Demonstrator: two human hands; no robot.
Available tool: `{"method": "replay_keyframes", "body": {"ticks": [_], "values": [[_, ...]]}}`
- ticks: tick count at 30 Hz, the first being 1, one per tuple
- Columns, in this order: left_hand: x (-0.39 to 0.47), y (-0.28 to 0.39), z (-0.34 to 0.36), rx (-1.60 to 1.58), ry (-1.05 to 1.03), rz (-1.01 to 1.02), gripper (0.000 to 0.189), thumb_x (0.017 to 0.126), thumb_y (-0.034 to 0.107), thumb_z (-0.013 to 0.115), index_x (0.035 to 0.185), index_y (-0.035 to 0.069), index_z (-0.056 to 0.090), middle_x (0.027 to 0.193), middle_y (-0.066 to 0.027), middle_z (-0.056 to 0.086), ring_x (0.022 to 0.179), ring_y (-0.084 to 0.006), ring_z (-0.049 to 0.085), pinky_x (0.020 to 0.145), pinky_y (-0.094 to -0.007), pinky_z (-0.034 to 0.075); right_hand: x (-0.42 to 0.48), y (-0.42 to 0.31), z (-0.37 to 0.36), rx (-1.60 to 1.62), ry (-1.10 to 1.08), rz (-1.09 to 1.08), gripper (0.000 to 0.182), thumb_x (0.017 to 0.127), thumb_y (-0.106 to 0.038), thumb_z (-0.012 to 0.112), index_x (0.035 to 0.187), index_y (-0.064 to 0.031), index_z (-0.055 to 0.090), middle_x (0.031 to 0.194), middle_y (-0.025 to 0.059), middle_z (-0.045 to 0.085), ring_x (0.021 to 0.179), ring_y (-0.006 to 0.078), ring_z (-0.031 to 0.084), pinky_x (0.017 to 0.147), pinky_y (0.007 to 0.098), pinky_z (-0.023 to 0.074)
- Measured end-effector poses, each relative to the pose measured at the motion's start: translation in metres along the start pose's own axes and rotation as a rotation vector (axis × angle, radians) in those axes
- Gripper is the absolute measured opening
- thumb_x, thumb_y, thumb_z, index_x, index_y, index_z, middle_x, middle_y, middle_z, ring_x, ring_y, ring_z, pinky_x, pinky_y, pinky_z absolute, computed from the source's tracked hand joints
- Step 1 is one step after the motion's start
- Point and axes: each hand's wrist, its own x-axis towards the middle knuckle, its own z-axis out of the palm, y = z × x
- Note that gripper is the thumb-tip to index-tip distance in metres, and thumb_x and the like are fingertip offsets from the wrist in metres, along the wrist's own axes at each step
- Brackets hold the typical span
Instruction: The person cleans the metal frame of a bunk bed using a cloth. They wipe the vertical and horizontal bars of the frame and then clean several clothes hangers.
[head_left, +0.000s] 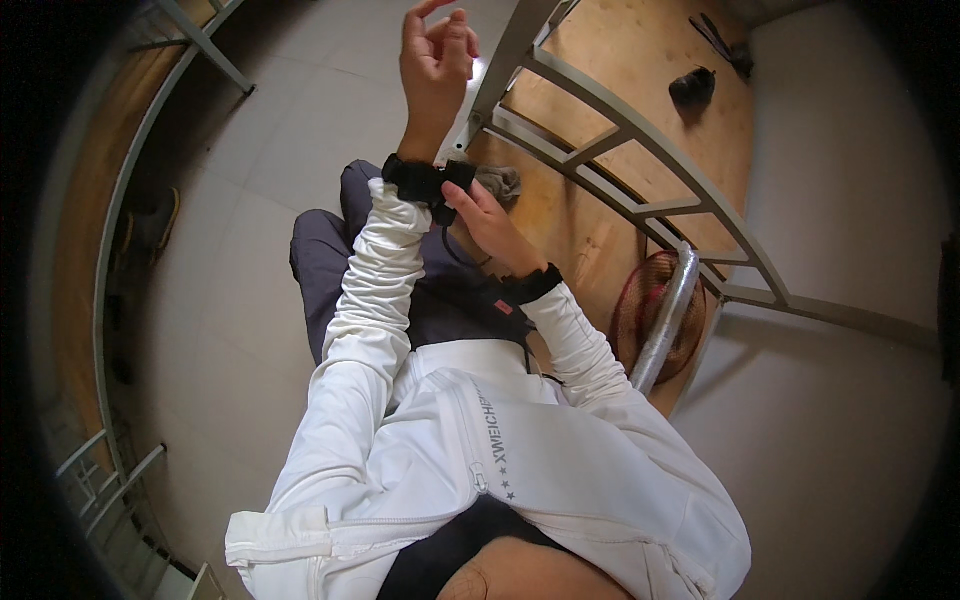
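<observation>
My left hand (441, 52) is raised at the top centre, fingers loosely curled and apart, holding nothing. A black strap (411, 178) circles its wrist over the bunched white sleeve, with a small black device (456, 178) on it. My right hand (495, 229) grips this device; its thumb lies on the near side and its other fingers are largely hidden. Another black wrist strap (541, 283) is around my right wrist. A dark cable (448, 244) hangs below the device. Beneath my forearms are dark trousers (322, 247).
A metal bed frame rail (637, 116) curves along the right, beside wooden boards (577, 217). A grey cloth (501, 184), a mesh-covered round item (626, 322) and a silvery wrapped tube (666, 322) are near it. A black object (691, 88) rests on boards beyond. Another bed frame (101, 300) stands left.
</observation>
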Motion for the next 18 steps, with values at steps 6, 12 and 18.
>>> {"method": "replay_keyframes", "body": {"ticks": [6, 12, 18], "values": [[0.001, 0.01, -0.009, 0.021, 0.102, 0.072, 0.028, 0.098, 0.02, 0.051, 0.123, 0.012, 0.044, 0.063, 0.0025, 0.047, 0.051, -0.0036, 0.04, 0.046, -0.0182, 0.032, -0.001, -0.017, 0.018, 0.047, 0.034, -0.059, 0.034, 0.1, -0.03, 0.05, 0.12, -0.0023, 0.054, 0.092, -0.0049, 0.052, 0.084, 0.0059, 0.047, 0.075, 0.0202, 0.0411], [0.004, 0.012, -0.02, 0.321, 0.037, 0.615, 0.024, 0.099, 0.022, 0.049, 0.118, 0.009, 0.046, 0.067, -0.0018, 0.055, 0.05, -0.0048, 0.047, 0.045, -0.0175, 0.035, -0.012, -0.026, 0.024, -0.066, 0.054, -0.055, 0.034, 0.098, -0.029, 0.052, 0.122, -0.004, 0.055, 0.095, -0.0056, 0.051, 0.083, 0.0045, 0.043, 0.073, 0.018, 0.0363], [0.009, 0.024, -0.029, -0.002, 0.198, 0.273, 0.028, 0.1, 0.031, 0.04, 0.114, 0.008, 0.047, 0.067, -0.0024, 0.054, 0.048, -0.0071, 0.043, 0.043, -0.0195, 0.036, -0.02, -0.022, 0.022, -0.036, -0.006, -0.103, 0.037, 0.092, -0.025, 0.062, 0.121, -0.0031, 0.054, 0.098, -0.0021, 0.058, 0.085, 0.0064, 0.05, 0.075, 0.0229, 0.0436]]}}
